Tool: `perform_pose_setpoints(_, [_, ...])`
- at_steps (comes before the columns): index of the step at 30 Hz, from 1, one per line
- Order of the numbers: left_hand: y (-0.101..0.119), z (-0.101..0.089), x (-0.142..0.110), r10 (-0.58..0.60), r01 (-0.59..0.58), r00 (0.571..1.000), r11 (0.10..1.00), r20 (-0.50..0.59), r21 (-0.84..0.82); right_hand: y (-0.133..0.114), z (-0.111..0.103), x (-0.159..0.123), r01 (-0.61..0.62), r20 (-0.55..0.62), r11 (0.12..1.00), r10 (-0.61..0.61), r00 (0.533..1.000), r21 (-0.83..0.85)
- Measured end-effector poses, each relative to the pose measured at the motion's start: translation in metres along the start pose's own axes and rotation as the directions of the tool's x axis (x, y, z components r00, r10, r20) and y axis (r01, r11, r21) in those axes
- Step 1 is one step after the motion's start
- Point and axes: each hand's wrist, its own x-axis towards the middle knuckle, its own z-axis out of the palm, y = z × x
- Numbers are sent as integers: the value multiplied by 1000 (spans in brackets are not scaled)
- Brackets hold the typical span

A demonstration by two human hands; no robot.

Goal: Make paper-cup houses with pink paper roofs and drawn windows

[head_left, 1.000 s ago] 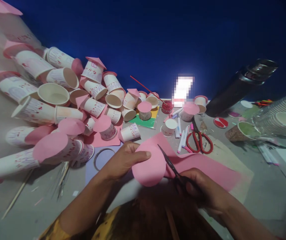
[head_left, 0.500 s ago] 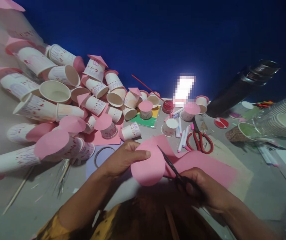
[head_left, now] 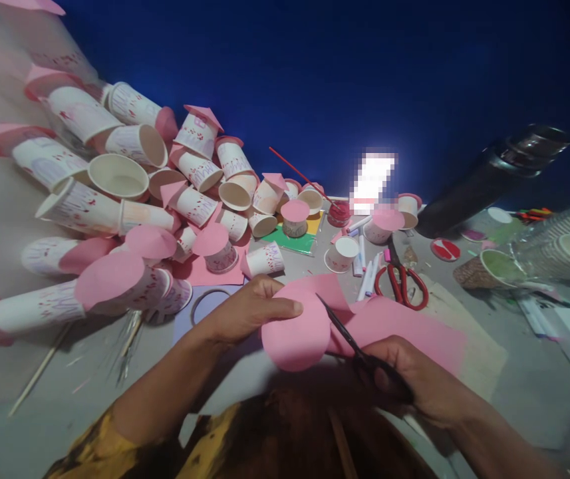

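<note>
Pinched between thumb and fingers of my left hand (head_left: 255, 309) is a piece of pink paper (head_left: 294, 339) with a rounded lower edge. My right hand (head_left: 404, 372) is closed round the handles of dark scissors (head_left: 347, 336). Their blades stand apart at the right edge of the rounded paper, the upper blade lying over it. Behind it, a larger pink sheet (head_left: 404, 329) stretches right across the table. A lilac sheet (head_left: 182, 313) with a roll of tape (head_left: 202, 303) on it lies partly under my left hand.
Decorated paper cups (head_left: 199, 166) with pink paper tops are heaped at the left. Red-handled scissors (head_left: 417, 293) and markers (head_left: 367, 279) lie beyond the pink sheet. A black flask (head_left: 484, 183) and stacked cups (head_left: 564, 249) stand at the right. A lit, pixelated rectangle (head_left: 373, 179) is at the back.
The view has shifted slightly, so the background things sit a little further right. Both hands keep their holds, and the scissors stay at the paper's right edge with blades apart.
</note>
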Motion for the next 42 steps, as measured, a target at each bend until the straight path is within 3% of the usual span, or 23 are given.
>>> perform_pose_setpoints(17, [1, -3, 1, 3, -10, 996, 997, 88, 79, -17, -1, -2, -69, -20, 987, 67, 998, -146])
perform_pose_setpoints(42, [9, -10, -1, 1, -37, 976, 986, 219, 163, -12, -12, -3, -62, 23, 967, 70, 997, -249])
